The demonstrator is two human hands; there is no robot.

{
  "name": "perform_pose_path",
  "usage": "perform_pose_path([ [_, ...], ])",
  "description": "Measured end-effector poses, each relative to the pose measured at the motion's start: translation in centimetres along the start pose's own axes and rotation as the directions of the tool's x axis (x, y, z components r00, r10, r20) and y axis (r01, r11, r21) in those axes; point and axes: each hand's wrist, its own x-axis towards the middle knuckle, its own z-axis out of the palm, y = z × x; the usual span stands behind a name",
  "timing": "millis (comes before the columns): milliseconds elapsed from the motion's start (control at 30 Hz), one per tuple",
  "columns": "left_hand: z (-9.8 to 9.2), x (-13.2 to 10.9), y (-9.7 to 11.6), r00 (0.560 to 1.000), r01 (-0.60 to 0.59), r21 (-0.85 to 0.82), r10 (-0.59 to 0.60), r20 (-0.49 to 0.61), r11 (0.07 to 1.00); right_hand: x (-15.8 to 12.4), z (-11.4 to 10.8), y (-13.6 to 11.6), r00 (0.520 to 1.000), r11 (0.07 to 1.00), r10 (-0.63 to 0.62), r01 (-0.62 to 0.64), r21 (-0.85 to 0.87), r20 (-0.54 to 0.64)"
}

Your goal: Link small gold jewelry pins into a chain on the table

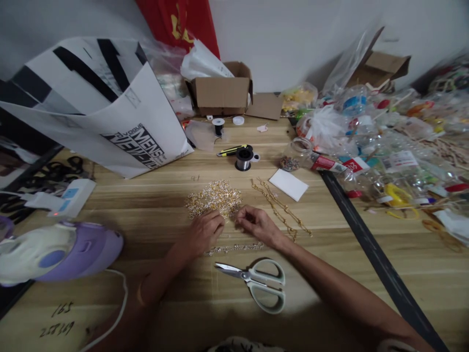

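Note:
A pile of gold and silver chains (216, 194) lies on the wooden table. My left hand (207, 230) rests at the pile's near edge, its fingers curled together. Just right of the pile, my right hand (258, 224) has its thumb and forefinger pinched. Whatever either hand holds is too small to make out. A silver beaded chain (236, 248) lies below both hands. Scissors (256, 281) with pale green handles lie nearer to me, blades pointing left. Gold chains (282, 208) stretch out to the right of my right hand, beside a white card (288, 185).
Behind the pile are a wire spool (244, 159), a yellow cutter (231, 150) and a cardboard box (223, 95). A white bag (146, 137), power strip (75, 198) and purple-white appliance (88, 252) stand left. Plastic bottles (395, 166) and bags crowd the right.

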Motion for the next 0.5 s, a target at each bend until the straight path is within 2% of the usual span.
perform_pose_path([
  [67, 0.1, 0.2, -0.1, 0.998, 0.002, -0.100, -0.009, -0.066, 0.995, 0.1, 0.0, 0.1, 0.998, 0.991, 0.067, -0.065, 0.117, -0.015],
  [167, 0.7, 0.4, -0.6, 0.987, 0.040, -0.272, -0.081, -0.141, 0.961, 0.2, 0.0, 0.1, 0.992, 0.977, 0.120, -0.112, 0.181, -0.033],
  [333, 1.9, 0.6, -0.8, 0.950, 0.162, -0.598, -0.289, -0.122, 0.785, 0.0, 0.2, 0.0, 0.998, 0.979, 0.059, -0.059, 0.193, 0.005],
  [400, 1.9, 0.7, -0.8, 0.947, 0.152, -0.665, -0.300, -0.113, 0.731, -0.1, 0.3, 0.0, 0.999, 0.981, 0.034, -0.038, 0.190, 0.026],
  [500, 1.7, 0.8, -0.7, 0.957, 0.101, -0.694, -0.261, -0.128, 0.712, -0.2, 0.4, -0.2, 0.999, 0.985, 0.004, -0.012, 0.175, 0.045],
])
